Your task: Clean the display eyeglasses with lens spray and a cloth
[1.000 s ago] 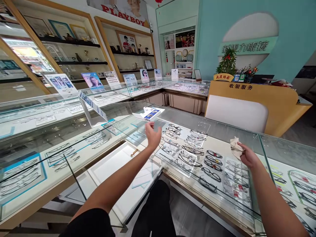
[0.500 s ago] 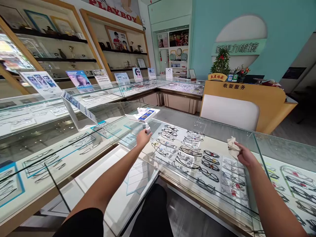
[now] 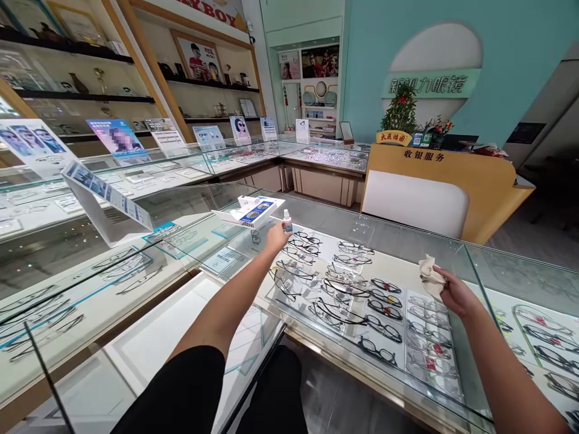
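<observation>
My left hand point(image 3: 277, 237) is closed around a small white spray bottle point(image 3: 287, 220), held upright over the glass display case point(image 3: 402, 238). A crumpled beige cloth point(image 3: 431, 276) is gripped in my right hand point(image 3: 456, 292), above the right part of the same case. Under the glass lie several rows of eyeglasses point(image 3: 384, 328), mostly dark-framed, some on white trays. Just left of the bottle, a white cardboard display stand point(image 3: 251, 212) with blue printing rests on the glass top.
At the left stands a tilted white sign point(image 3: 106, 205) on another glass case. A white tray point(image 3: 158, 325) shows below at the left. Beyond the cases is a yellow counter point(image 3: 493, 181) with a white chair back point(image 3: 414, 205); more eyeglasses point(image 3: 556, 343) lie at the right.
My left hand has moved to the right with the bottle, away from the cardboard stand, and the bottle shows more upright. The right hand stays nearly in place with the cloth. The view has shifted slightly.
</observation>
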Motion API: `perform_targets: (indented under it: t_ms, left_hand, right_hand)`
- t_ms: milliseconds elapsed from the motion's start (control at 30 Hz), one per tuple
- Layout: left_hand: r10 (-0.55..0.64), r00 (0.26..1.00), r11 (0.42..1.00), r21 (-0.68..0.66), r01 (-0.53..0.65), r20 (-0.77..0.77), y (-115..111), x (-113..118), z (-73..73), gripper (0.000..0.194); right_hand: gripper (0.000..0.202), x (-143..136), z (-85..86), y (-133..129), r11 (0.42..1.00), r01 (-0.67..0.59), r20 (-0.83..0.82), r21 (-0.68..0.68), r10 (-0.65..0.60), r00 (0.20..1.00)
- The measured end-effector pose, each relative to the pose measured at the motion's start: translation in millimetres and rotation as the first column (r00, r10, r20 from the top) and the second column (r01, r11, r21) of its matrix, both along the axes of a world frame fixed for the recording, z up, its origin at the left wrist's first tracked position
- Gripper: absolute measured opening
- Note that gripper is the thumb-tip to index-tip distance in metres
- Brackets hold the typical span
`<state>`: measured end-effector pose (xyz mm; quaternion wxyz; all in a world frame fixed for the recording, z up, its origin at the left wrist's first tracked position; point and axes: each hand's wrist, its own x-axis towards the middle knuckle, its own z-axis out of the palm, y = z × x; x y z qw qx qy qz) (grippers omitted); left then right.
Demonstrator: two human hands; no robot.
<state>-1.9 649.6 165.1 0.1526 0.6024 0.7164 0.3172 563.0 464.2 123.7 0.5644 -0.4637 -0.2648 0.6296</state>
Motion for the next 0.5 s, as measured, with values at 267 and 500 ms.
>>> perform_targets:
  t_ms: [267, 500]
  left_hand:
    - [-0.221, 0.951, 0.959, -0.130, 0.252, 0.215, -88.4, -71.8, 33.5, 0.026]
    - [-0.403, 0.700, -0.012, -0.768, 0.640, 0.590, -195.8, -133.4, -3.8, 0.011]
  right_hand:
    - [0.023, -4.6, 9.6, -2.3, 0.989, 0.103, 0.045, -0.106, -0.099, 0.994]
    - [0.023, -2.5, 8.2, -0.7, 0.965, 0.188, 0.123, -0.184, -0.167, 0.978]
